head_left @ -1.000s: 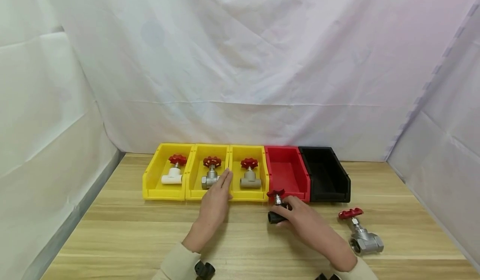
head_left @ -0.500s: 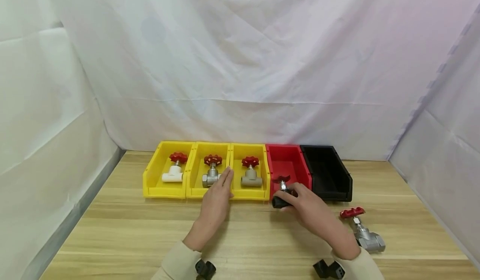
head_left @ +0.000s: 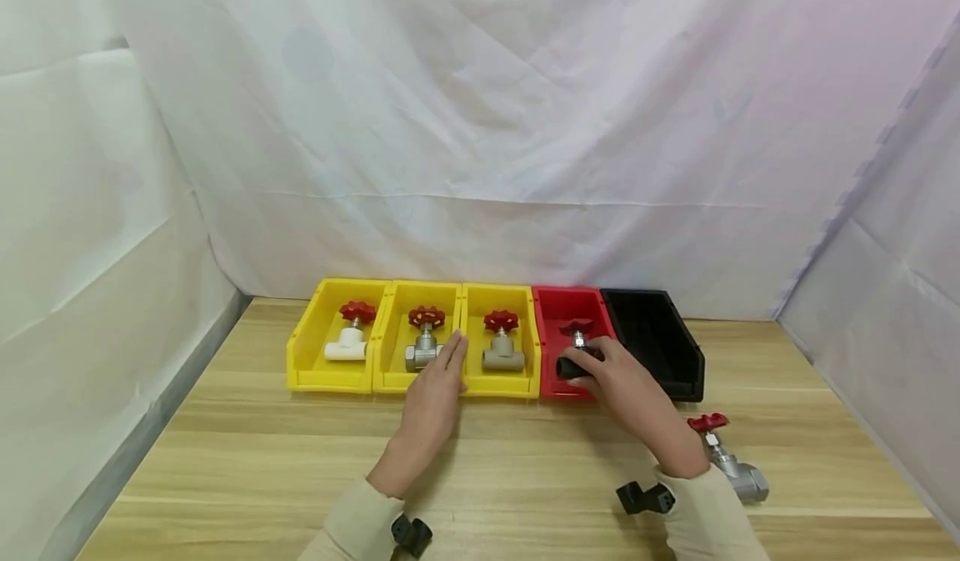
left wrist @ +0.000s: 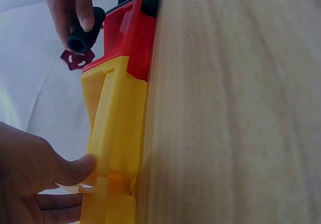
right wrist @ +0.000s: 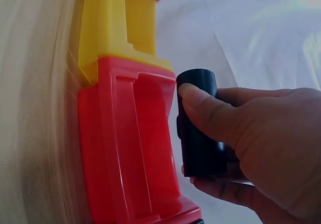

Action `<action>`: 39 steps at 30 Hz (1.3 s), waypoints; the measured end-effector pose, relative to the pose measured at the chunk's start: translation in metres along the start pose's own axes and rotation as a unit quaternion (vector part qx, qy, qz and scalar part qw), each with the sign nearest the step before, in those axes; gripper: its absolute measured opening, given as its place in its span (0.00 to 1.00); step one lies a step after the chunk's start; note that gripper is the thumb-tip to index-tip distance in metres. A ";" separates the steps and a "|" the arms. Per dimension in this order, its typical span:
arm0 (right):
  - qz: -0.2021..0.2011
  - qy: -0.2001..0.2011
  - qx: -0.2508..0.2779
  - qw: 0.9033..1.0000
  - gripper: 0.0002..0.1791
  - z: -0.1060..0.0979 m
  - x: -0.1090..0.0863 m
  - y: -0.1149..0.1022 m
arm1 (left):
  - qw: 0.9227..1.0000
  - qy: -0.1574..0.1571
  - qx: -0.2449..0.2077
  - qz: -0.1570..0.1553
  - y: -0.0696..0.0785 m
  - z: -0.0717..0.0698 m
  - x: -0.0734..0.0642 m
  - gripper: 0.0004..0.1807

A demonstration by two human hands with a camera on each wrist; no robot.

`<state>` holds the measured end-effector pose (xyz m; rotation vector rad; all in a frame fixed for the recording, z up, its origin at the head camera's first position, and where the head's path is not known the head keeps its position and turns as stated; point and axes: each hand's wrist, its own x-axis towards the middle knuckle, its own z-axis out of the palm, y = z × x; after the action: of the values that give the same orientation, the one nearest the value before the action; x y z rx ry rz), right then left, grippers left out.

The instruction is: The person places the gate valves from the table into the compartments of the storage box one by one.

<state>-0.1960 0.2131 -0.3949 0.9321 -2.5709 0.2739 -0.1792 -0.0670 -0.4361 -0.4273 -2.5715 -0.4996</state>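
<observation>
My right hand (head_left: 622,382) grips the black tee-shaped body of a valve (head_left: 572,367) with a red handwheel, holding it over the red bin (head_left: 555,303). In the right wrist view, the thumb lies along the black valve body (right wrist: 200,128), above the bin's opening. My left hand (head_left: 431,398) rests with straight fingers at the divider between the middle yellow bin (head_left: 386,378) and the right yellow bin (head_left: 528,382). Its thumb (left wrist: 80,169) touches the yellow front lip in the left wrist view. A metal valve (head_left: 426,348) lies partly behind its fingers.
The left yellow bin (head_left: 300,361) holds a white valve (head_left: 347,344), and the right yellow one a grey-beige valve (head_left: 502,353). A black bin (head_left: 686,369) ends the row. Another metal valve (head_left: 742,478) lies on the wooden table (head_left: 525,478), partly behind the right forearm.
My right hand has carried the black valve from in front of the red bin forward and slightly right, over its interior. My left hand has stayed put.
</observation>
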 end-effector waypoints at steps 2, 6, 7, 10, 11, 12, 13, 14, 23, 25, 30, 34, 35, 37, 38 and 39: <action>0.010 -0.002 -0.007 1.000 0.24 0.005 0.003 0.002 | 1.000 0.000 0.000 0.001 -0.002 0.000 -0.001 0.38; 0.026 -0.011 -0.021 0.999 0.22 0.013 0.010 0.005 | 1.000 -0.003 0.002 0.000 -0.004 0.001 -0.003 0.39; 0.029 -0.018 -0.026 0.999 0.21 0.014 0.013 0.006 | 1.000 -0.003 0.003 0.001 -0.004 0.001 -0.003 0.39; 0.045 -0.050 -0.037 0.997 0.21 0.018 0.019 0.008 | 1.000 -0.001 0.002 0.003 -0.004 0.000 -0.002 0.39; 0.054 -0.064 -0.038 0.996 0.21 0.019 0.022 0.009 | 1.000 0.001 0.002 0.005 -0.004 0.000 -0.002 0.39; 0.064 -0.078 -0.039 0.994 0.21 0.019 0.025 0.010 | 1.000 0.002 0.002 0.006 -0.004 0.000 -0.001 0.38; 0.072 -0.092 -0.039 0.992 0.22 0.019 0.027 0.011 | 1.000 0.003 0.002 0.006 -0.003 0.000 -0.001 0.38; 0.081 -0.106 -0.037 0.990 0.22 0.019 0.030 0.011 | 1.000 0.003 0.001 0.007 -0.003 0.000 0.000 0.38; 0.148 -0.201 0.004 0.968 0.21 0.026 0.047 0.015 | 1.000 -0.003 0.005 0.001 -0.002 -0.001 0.000 0.37; 0.155 -0.208 0.015 0.966 0.20 0.029 0.048 0.017 | 1.000 -0.006 0.003 0.000 -0.001 -0.001 0.001 0.37; 0.162 -0.210 0.032 0.964 0.18 0.036 0.049 0.019 | 1.000 -0.006 0.002 -0.002 -0.001 -0.001 0.001 0.38; 0.150 -0.207 0.027 0.966 0.17 0.040 0.050 0.020 | 1.000 -0.008 0.004 -0.003 0.000 -0.001 0.000 0.38; 0.149 -0.206 0.026 0.967 0.17 0.041 0.050 0.021 | 1.000 -0.009 0.004 -0.003 0.000 -0.001 0.000 0.38; 0.145 -0.202 0.023 0.968 0.17 0.042 0.050 0.022 | 1.000 -0.012 0.006 -0.004 0.000 -0.001 0.001 0.39; 0.144 -0.200 0.022 0.969 0.17 0.043 0.050 0.022 | 1.000 -0.013 0.005 -0.005 0.000 -0.001 0.001 0.39; 0.144 -0.199 0.023 0.969 0.16 0.043 0.050 0.022 | 1.000 -0.014 0.005 -0.006 0.000 -0.001 0.001 0.39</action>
<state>-0.2579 0.1878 -0.4137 0.6775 -3.0880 0.2459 -0.1793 -0.0670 -0.4345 -0.4177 -2.6045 -0.4876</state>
